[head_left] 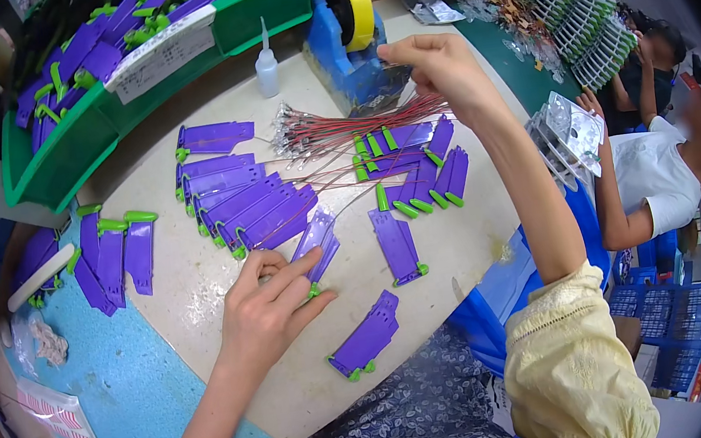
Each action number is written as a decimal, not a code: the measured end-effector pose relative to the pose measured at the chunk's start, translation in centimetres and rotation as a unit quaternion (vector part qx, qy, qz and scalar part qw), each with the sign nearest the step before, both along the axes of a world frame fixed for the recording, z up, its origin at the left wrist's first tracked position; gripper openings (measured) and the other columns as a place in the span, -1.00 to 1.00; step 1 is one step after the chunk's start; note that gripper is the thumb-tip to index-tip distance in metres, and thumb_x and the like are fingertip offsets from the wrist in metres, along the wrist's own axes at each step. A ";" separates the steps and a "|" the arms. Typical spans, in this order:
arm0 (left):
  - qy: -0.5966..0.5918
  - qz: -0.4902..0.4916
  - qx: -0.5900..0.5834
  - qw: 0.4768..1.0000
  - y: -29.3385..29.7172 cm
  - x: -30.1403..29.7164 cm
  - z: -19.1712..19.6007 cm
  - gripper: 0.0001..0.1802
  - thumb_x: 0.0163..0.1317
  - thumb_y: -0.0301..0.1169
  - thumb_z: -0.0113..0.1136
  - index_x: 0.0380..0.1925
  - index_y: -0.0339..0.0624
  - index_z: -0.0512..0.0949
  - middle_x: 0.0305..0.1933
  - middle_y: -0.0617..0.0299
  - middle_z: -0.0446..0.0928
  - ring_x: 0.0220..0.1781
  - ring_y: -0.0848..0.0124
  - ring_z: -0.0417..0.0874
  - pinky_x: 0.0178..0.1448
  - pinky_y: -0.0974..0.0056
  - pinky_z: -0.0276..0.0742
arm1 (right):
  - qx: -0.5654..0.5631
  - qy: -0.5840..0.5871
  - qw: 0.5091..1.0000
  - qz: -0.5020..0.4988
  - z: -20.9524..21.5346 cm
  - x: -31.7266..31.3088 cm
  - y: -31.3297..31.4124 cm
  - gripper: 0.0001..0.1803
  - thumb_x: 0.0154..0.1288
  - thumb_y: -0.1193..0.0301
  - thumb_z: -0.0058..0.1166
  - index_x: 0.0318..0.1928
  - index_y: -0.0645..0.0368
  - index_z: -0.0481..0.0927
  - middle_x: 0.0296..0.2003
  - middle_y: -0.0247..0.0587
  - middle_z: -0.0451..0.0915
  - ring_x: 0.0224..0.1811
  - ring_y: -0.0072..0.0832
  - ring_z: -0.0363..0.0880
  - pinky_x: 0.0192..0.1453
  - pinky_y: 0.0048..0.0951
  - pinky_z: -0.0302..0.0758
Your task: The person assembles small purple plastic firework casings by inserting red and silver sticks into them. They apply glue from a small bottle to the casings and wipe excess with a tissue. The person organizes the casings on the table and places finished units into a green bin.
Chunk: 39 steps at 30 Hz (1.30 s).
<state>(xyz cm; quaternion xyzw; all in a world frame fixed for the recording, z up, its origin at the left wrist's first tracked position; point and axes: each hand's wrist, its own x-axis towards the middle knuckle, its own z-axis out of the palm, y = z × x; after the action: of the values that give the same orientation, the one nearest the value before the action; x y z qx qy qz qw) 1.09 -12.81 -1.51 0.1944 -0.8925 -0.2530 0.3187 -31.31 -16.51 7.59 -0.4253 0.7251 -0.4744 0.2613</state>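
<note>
- In the head view, a fanned row of flat purple plastic panels with green ends (228, 181), thin wires reaching several, lies on the pale desk (177, 306); we judge these further along.
- A loose purple panel (393, 240) and another nearer us (366, 335) show no wire, so seem left to do.
- Mid-desk, our left hand (272, 303) grips a slanted, glossy purple panel (315, 239), a thin wire at its upper end.
- Our right hand (448, 76) is raised, fingertips pinched together; whether on anything, we cannot tell.
</note>
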 end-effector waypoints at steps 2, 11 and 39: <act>0.000 -0.002 0.008 1.000 -0.1 0.1 0.0 -0.62 -0.18 -0.38 0.60 -0.62 -0.28 0.50 -0.03 0.20 0.73 -0.18 0.22 0.55 -0.26 0.26 0.57 | 0.014 -0.165 0.986 0.011 -0.3 -0.2 0.1 -0.72 0.23 0.34 0.27 -0.35 0.39 0.65 -0.59 -0.34 0.42 -0.55 -0.55 0.39 -0.38 -0.50 0.39; -0.017 0.012 0.041 0.999 -0.1 0.5 0.4 -0.59 -0.21 -0.40 0.62 -0.39 -0.30 0.59 -0.02 0.13 0.72 -0.15 0.18 0.58 -0.12 0.19 0.58 | 0.161 -0.059 0.977 0.124 -0.6 2.5 2.8 -0.83 0.06 0.47 0.23 -0.62 0.16 0.55 -0.73 -0.44 0.39 -0.70 -0.70 0.22 -0.60 -0.58 0.09; -0.079 0.140 -0.048 0.986 -1.2 -0.2 0.0 -0.60 -0.04 -0.31 0.52 -0.35 -0.19 0.46 0.21 0.03 0.46 0.34 -0.01 0.39 0.35 -0.11 0.19 | -0.131 0.428 0.851 0.274 -7.0 9.5 0.7 -0.88 0.07 0.59 0.25 -0.32 0.21 0.72 -0.28 -0.18 0.52 -0.12 -0.23 0.52 0.00 -0.23 0.53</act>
<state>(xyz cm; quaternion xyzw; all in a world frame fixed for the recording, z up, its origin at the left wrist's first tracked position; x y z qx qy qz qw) 0.88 -14.06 -1.46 0.3210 -0.8903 -0.1462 0.2880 -21.82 -15.80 0.56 -0.7981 0.5503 -0.2451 -0.0136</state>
